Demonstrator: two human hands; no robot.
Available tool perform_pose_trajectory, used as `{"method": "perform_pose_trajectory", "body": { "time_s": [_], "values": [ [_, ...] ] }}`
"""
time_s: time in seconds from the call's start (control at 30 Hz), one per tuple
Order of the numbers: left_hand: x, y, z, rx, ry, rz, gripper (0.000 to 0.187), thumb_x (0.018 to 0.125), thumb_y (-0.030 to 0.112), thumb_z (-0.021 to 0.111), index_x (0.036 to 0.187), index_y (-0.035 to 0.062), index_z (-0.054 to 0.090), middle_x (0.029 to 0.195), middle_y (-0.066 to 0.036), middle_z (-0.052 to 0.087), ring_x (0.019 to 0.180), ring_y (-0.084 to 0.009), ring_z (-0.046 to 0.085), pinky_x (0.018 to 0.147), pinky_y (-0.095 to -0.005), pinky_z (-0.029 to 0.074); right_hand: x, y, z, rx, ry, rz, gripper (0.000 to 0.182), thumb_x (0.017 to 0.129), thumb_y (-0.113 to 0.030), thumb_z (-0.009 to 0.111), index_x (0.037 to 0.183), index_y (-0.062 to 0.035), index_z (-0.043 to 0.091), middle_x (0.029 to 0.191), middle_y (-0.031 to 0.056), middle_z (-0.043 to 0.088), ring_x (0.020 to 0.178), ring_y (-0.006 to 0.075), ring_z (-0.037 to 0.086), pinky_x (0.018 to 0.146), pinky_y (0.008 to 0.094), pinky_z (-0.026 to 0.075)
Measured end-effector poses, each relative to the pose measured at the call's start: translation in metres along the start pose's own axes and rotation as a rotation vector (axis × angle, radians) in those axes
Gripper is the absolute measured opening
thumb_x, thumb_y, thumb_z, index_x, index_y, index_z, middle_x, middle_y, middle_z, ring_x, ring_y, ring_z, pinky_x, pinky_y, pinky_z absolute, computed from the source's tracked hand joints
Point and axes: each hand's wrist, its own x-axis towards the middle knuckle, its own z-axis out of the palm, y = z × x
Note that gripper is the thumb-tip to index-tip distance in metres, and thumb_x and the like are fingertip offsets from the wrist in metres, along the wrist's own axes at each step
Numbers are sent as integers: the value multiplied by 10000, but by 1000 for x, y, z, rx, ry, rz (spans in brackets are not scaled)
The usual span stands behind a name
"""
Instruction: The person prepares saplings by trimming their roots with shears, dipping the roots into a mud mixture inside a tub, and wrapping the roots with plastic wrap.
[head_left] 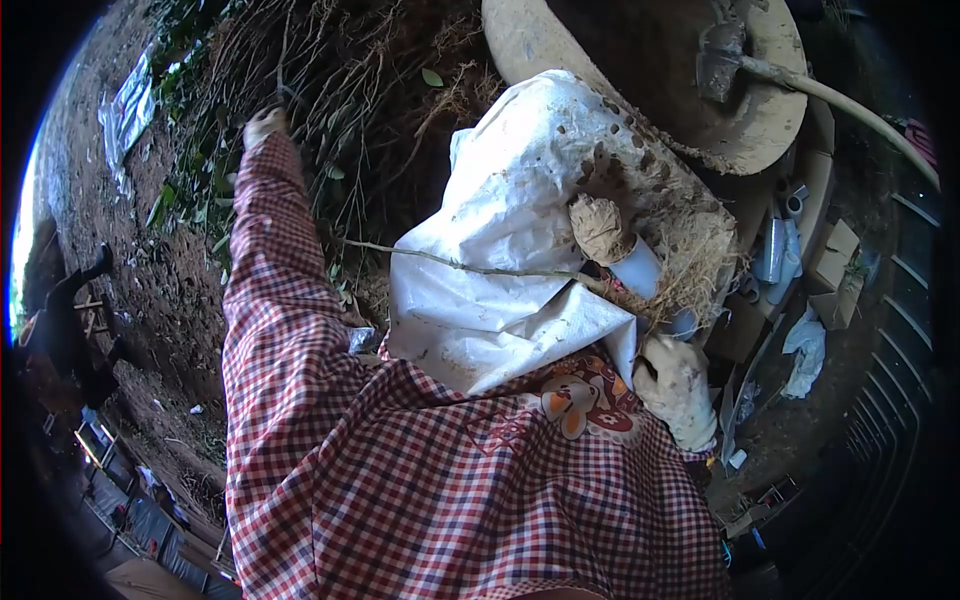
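My left hand (264, 127), in a pale glove, is stretched out to the pile of bare-rooted saplings (350, 90). Its fingers look curled at a thin stem there. Across my lap, over a mud-stained white plastic sheet (480, 220), lies one sapling (450, 262) with its fibrous roots (695, 260) to the right. A brown clump of mud (598, 228) and a piece of pale plastic film (638, 268) are beside its root end. My right hand (675, 385), in a dirty pale glove, is closed below the roots; what it grips is hidden.
A big muddy basin (770, 130) with a hoe-like tool (722, 65) stands beyond my lap. Rolls of clear film (778, 250) and open cardboard boxes (835, 258) are at the right. Another person (60, 330) is at far left.
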Motion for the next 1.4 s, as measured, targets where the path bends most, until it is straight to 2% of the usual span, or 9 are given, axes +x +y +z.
{"method": "perform_pose_trajectory", "body": {
  "time_s": [0.17, 0.27, 0.33, 0.4, 0.47, 0.6, 0.77, 1.07, 1.4],
  "values": [
    [-12, 15, -130, 705, 269, -149, 594, 848, 453, 594, 1337, 126, 515, 1313, -174, 553, 1211, -304, 535, 1014, -393, 426, 27, -13, -8, -7, 616, -136, 127, 866, -75, 623, 962, -3, 666, 943, 110, 649, 823, 267, 657, 707, 349, 548],
    [-95, 102, -126, 754, 255, -31, 664, 849, 575, 533, 1362, 157, 490, 1383, -168, 486, 1272, -323, 467, 1042, -437, 387, 62, -27, -6, -7, 460, -247, 180, 880, -117, 626, 1021, -12, 666, 1031, 131, 657, 933, 269, 662, 777, 320, 571],
    [-132, 135, -106, 945, 377, 180, 646, 865, 550, 529, 1383, 170, 460, 1456, -153, 401, 1394, -288, 291, 1113, -422, 304, 85, -43, 4, -20, 343, -309, 252, 905, -164, 595, 1101, -8, 627, 1066, 164, 652, 990, 275, 659, 802, 330, 578],
    [-162, 157, -63, 649, 526, 609, 486, 858, 441, 583, 1243, 144, 571, 1327, -144, 508, 1247, -311, 445, 1035, -426, 381, 90, -53, 15, -47, 95, -189, 442, 863, -267, 626, 1239, -49, 545, 1100, 175, 601, 937, 298, 657, 740, 359, 571],
    [-196, 180, -19, 178, 192, 1006, 251, 845, 172, 636, 1071, 64, 642, 990, -126, 664, 941, -291, 626, 838, -379, 507, 90, -63, 16, -57, 3, -214, 593, 789, -294, 679, 1313, -92, 486, 1055, 152, 541, 807, 318, 645, 657, 402, 543],
    [-203, 100, 97, 211, -562, 302, 306, 886, 287, 597, 1090, 68, 660, 955, -143, 692, 907, -260, 650, 820, -345, 514, 90, -72, 10, -81, -147, -135, 465, 791, -291, 679, 1192, -80, 573, 992, 114, 536, 804, 277, 632, 633, 370, 537],
    [-236, -8, 152, 351, -571, -26, 269, 873, 235, 554, 1070, 82, 655, 1030, -165, 674, 1007, -338, 625, 868, -405, 502, 93, -80, 7, -72, 16, -366, 300, 783, -168, 704, 1058, -69, 638, 967, 95, 588, 838, 266, 627, 721, 377, 522],
    [-264, 11, 166, 264, -37, 111, 359, 827, 266, 617, 1120, 66, 564, 1147, -199, 558, 1058, -386, 557, 882, -473, 476, 42, -44, 21, 1394, -94, 326, 623, 885, -211, 584, 1382, 81, 348, 1259, 163, 538, 1133, 230, 534, 995, 377, 413],
    [-197, 20, 169, 8, -369, -104, 592, 977, 473, 323, 1348, 44, 494, 1376, -179, 497, 1311, -299, 434, 1095, -376, 328, 49, -47, 17, 1173, -108, 279, 465, 932, -136, 512, 1334, 80, 427, 1188, 158, 585, 1028, 180, 573, 940, 341, 448]
  ]
}}
